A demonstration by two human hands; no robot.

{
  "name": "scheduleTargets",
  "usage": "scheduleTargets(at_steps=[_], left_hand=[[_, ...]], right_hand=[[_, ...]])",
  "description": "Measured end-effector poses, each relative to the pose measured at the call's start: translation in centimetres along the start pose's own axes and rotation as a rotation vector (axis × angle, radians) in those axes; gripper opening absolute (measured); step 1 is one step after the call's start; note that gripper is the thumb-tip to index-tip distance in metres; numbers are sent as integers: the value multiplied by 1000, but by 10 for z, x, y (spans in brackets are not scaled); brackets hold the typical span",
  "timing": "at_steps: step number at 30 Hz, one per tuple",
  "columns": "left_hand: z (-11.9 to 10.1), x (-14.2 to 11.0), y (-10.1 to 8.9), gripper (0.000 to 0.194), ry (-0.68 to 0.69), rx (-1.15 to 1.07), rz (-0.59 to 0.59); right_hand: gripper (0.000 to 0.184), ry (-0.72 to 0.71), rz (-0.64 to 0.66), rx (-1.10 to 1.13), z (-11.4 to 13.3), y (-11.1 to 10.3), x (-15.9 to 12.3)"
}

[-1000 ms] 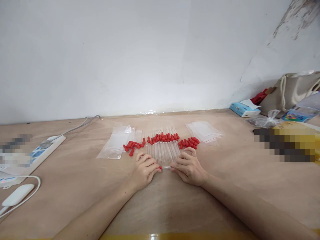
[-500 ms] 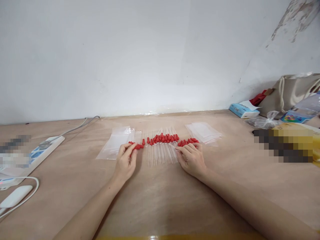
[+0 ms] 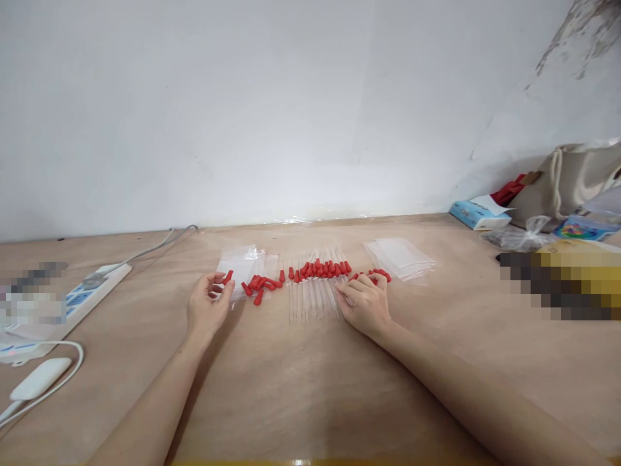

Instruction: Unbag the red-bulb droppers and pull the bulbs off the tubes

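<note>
My left hand is raised at the left, pinching a red rubber dropper bulb between thumb and fingers. A loose heap of red bulbs lies just right of it. In the middle, clear thin glass tubes lie side by side, with a row of red bulbs across them. My right hand rests at the right end of the tubes, its fingertips closed on a glass tube, partly hidden by the hand. More red bulbs lie behind that hand.
Clear zip bags lie at the left and another stack of bags at the right. A power strip with cables is at far left. A blue tissue pack, a canvas bag and yellow packaging stand at far right.
My left hand has moved left, away from the heap, with one red bulb in its fingers. The heap is now uncovered and more spread out. My right hand has hardly moved.
</note>
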State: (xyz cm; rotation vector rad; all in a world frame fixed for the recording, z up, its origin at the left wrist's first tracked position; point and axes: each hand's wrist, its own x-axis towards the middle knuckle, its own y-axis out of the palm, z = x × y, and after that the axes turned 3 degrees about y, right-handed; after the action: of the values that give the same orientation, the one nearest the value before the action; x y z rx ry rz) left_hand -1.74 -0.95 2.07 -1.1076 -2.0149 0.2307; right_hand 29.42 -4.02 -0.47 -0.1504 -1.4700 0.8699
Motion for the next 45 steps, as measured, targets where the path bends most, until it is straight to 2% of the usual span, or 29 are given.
scheduleTargets(at_steps=[9,14,20,26,29,32,35,37,39,42,45], left_hand=[[-5,-5,1,29,-29,55,106],[-7,-6,3,30,3,101,115],[-5,2,16,28,50,203,118],[6,8,21,31,15,185,239],[5,8,17,33,8,179,206],[-7,9,17,29,121,247,155],[-29,12,26,24,309,358,184],[-45,15,38,24,365,437,251],[-56,19,52,30,324,510,342],[-62,25,71,35,205,587,491],[-58,27,83,33,135,586,535]], right_hand=[[22,-8,159,-1,4,-2,-4],[31,-21,216,4,5,-2,-5],[26,-14,147,25,4,-6,-3],[20,-57,154,72,-2,-20,-10],[18,-33,140,98,-3,-25,-15],[17,10,125,123,-4,-27,-18],[16,11,131,123,-7,-27,-19],[16,8,129,116,-9,-27,-19],[16,11,126,117,-11,-27,-19],[15,27,127,128,-12,-27,-20],[14,39,126,136,-12,-26,-19]])
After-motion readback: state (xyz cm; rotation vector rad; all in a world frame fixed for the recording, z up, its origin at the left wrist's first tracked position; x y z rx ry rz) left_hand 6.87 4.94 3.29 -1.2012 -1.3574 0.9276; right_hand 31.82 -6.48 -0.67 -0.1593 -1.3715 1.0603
